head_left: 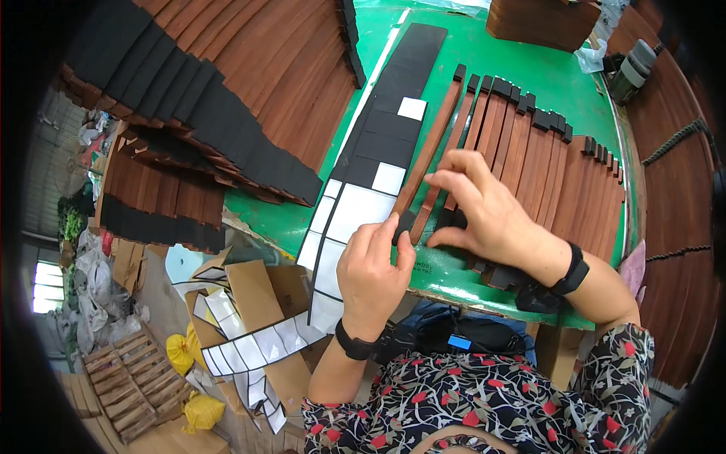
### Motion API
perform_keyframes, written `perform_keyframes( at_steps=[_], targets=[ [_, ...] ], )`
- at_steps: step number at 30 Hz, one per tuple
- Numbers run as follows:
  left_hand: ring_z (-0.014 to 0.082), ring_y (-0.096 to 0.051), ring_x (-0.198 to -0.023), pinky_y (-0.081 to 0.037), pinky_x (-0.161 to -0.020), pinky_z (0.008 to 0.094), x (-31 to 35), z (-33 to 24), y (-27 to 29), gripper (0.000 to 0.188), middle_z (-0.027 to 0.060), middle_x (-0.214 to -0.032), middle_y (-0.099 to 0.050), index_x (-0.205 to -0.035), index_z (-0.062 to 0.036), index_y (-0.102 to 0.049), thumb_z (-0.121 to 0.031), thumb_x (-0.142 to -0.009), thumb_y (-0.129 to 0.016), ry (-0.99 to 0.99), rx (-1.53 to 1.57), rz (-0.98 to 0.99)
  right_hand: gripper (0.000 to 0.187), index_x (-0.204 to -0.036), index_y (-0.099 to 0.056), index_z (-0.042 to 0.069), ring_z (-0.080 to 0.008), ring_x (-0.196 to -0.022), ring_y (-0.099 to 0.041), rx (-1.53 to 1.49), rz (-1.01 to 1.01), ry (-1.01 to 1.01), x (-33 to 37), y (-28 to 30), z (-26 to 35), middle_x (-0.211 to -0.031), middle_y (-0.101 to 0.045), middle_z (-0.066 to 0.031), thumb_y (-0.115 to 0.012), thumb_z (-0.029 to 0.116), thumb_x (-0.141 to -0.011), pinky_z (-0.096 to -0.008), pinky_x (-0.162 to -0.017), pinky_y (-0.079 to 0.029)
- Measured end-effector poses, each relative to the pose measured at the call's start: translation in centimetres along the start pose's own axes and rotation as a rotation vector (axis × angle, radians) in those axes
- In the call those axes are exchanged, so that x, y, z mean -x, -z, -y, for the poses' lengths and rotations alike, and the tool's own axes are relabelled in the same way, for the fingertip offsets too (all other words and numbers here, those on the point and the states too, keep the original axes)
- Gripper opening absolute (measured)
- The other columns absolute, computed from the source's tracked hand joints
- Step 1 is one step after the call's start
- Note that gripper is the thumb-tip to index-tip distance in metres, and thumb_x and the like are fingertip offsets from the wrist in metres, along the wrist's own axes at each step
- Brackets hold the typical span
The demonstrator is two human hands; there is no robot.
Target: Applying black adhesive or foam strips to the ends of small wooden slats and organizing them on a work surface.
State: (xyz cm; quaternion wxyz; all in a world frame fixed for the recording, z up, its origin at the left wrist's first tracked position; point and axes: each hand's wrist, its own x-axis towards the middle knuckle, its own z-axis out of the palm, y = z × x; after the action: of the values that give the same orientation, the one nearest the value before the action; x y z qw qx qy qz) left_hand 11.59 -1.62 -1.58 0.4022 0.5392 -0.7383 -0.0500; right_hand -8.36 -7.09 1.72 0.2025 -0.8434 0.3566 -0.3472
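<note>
My left hand [372, 271] pinches the black pad [404, 225] at the near end of a narrow wooden slat [433, 145], with the pad between thumb and fingertips. The slat's far end has a black pad too. Over the neighbouring slats [518, 144] hovers my right hand [488, 216], its thumb and fingers apart and nothing seen between them. These slats lie side by side, black pads on their far ends; my right hand hides part of their near ends. Left of my hands lies a black sheet [389, 83] with white backing squares [359, 212] on its near part.
Big stacks of brown slats with black ends [257, 68] rise at the left of the green table [446, 276]. A grey bottle [634, 72] stands at the right edge. Below left are cardboard [257, 295], a white-backed strip [265, 344], a wooden pallet [136, 378] and yellow bags [203, 412].
</note>
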Motion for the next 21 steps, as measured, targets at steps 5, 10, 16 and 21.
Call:
perform_keyframes(
  at_steps=[5, 10, 16, 21],
  targets=[
    [0.0257, -0.066, -0.078, -0.054, -0.067, 0.0369, 0.3, -0.8, -0.4, 0.026, 0.0115, -0.091, -0.065, -0.104, 0.0004, -0.071, -0.002, -0.079, -0.075, 0.009, -0.094, 0.045, 0.069, -0.119, -0.06, -0.001, -0.0387, -0.125, -0.05, 0.145, 0.201, 0.098, 0.6, 0.5, -4.3, -0.128, -0.054, -0.0177, -0.086, 0.038, -0.068, -0.0477, -0.105, -0.041],
    [0.0269, -0.064, -0.083, -0.053, -0.069, 0.0373, 0.3, -2.0, -1.0, 0.027, 0.0118, -0.096, -0.064, -0.104, -0.0003, -0.072, -0.003, -0.077, -0.076, 0.072, -0.132, 0.028, 0.067, -0.116, -0.063, -0.002, -0.0375, -0.13, -0.047, 0.175, 0.208, 0.077, 1.2, 0.0, -4.4, -0.129, -0.055, -0.0172, -0.082, 0.046, -0.072, -0.0486, -0.107, -0.039],
    [0.0266, -0.063, -0.081, -0.051, -0.068, 0.0374, 0.6, -2.1, -1.9, 0.025, 0.0122, -0.092, -0.062, -0.104, 0.0017, -0.073, -0.005, -0.081, -0.077, 0.098, -0.182, 0.055, 0.065, -0.116, -0.062, 0.0, -0.0356, -0.133, -0.045, 0.187, 0.189, 0.066, 1.4, -0.4, -4.4, -0.129, -0.054, -0.0158, -0.083, 0.042, -0.07, -0.0477, -0.107, -0.039],
    [0.0264, -0.063, -0.078, -0.051, -0.066, 0.0364, 0.7, -2.2, -2.3, 0.023, 0.0127, -0.089, -0.061, -0.105, 0.0036, -0.073, -0.004, -0.084, -0.075, 0.115, -0.16, 0.064, 0.064, -0.114, -0.061, 0.0, -0.0345, -0.132, -0.045, 0.174, 0.15, 0.076, 1.6, -0.5, -4.5, -0.129, -0.054, -0.015, -0.083, 0.041, -0.07, -0.0464, -0.106, -0.039]
  ],
)
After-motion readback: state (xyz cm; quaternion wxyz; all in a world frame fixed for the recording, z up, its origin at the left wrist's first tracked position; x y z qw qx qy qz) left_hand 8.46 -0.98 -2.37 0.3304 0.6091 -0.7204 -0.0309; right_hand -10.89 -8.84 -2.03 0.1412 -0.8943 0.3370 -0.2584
